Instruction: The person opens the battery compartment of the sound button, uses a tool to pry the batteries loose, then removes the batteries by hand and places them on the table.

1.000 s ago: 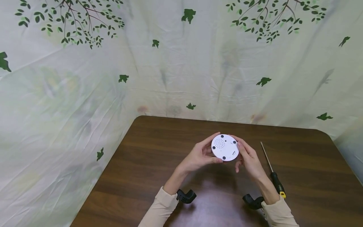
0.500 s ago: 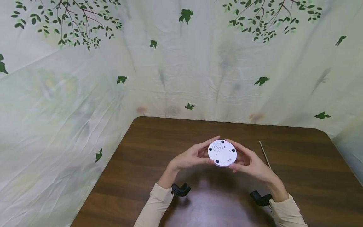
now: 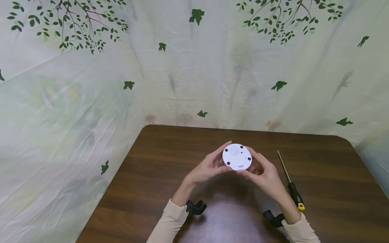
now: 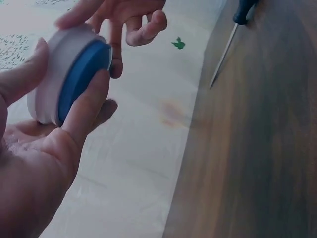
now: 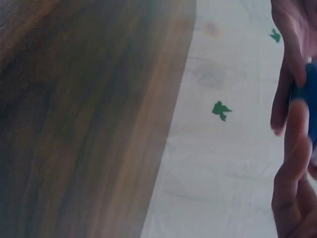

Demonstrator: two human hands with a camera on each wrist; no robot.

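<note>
A round white electronic device (image 3: 237,157) is held up above the table, in the middle of the head view. Its white face, turned toward me, has dark round feet, a patch of small holes and a slot near the lower edge. The left wrist view shows a blue part (image 4: 81,74) on its other side. My left hand (image 3: 208,167) grips the left edge, thumb at the lower rim and fingers behind. From the right, my right hand (image 3: 266,173) holds the rim, its thumb at the bottom near the left thumb. Its other fingers are partly hidden behind the device.
A screwdriver (image 3: 293,190) with a black and yellow handle lies on the brown wooden table (image 3: 170,148), right of my right hand. A pale curtain (image 3: 212,67) printed with leaves hangs behind the table. A black wrist camera (image 3: 197,207) sits at my left cuff.
The device has turned in my hands, bringing its slot to the bottom. My right thumb has shifted from the face's right edge to the lower rim.
</note>
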